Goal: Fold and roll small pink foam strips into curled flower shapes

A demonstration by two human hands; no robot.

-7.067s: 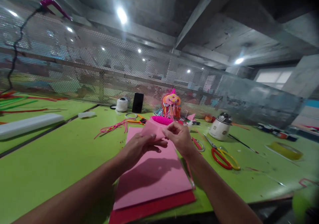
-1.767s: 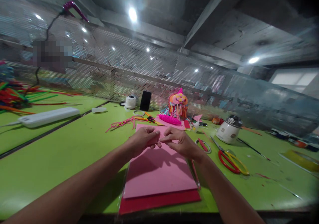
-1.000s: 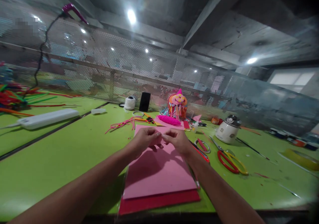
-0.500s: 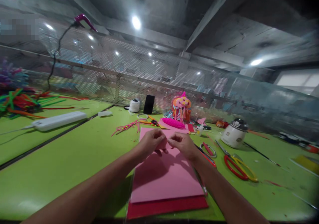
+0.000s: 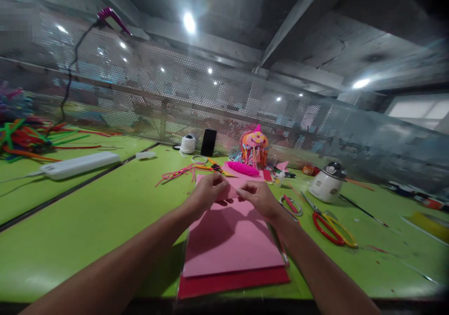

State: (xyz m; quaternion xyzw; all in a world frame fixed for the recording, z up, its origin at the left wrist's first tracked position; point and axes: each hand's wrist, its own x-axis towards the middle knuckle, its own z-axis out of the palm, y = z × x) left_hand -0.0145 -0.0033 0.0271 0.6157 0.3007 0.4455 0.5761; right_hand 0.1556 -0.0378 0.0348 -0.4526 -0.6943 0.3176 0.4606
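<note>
1. While pressed together above the far end of the pink sheet stack [image 5: 231, 240], left hand [image 5: 207, 193] and right hand [image 5: 257, 198] both seen in the head view pinching a small pink paper piece [image 5: 229, 191]; fingers of each curled and grasping its edge, thumbs on top.
2. Held low, just over the stack, between the two hands; looks folded, though the fold itself too blurred to make out.
3. Beneath the pink stack, a red sheet [image 5: 235, 281] showing along the near edge, all lying on the green table [image 5: 87, 221].
4. Just right of the right hand, a small ring-handled pair of scissors [image 5: 291, 205]; further right, red-and-yellow scissors [image 5: 335, 228] flat on the table, well apart from the hands.
5. Beyond those, a white pot with a dark lid [image 5: 328, 184], upright.
6. Behind the hands, a colourful tasselled paper figure [image 5: 253, 149] standing near a perforated metal screen [image 5: 175, 100], with a bright pink honeycomb piece [image 5: 242, 168] lying in front of it.
7. Further left, a dark phone [image 5: 208, 142] leaning upright, a white spool [image 5: 188, 144] beside it, loose pink strips [image 5: 175, 174], and a long white power strip [image 5: 79, 164].
</note>
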